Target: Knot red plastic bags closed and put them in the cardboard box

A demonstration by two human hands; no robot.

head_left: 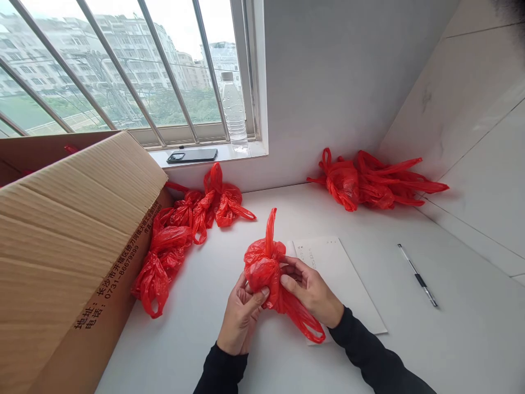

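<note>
Between both hands is a crumpled red plastic bag (264,268), gathered into a bundle with one handle loop sticking up and another hanging toward the lower right. My left hand (243,313) grips its lower left side, thumb pressed on the front. On the right side, my right hand (305,284) pinches the bag between thumb and fingers; some fingertips are hidden behind it. Whether anything is inside the bag I cannot tell. Under and beyond my right hand lies a notepad (340,273) with small writing near its top.
A large open cardboard box (77,235) stands at left, with red plastic inside. Several bundled red bags (172,241) lie beside it, and more red bags (369,183) sit against the back wall. A pen (418,275) lies right. The sill holds a phone (192,156) and a bottle (235,117).
</note>
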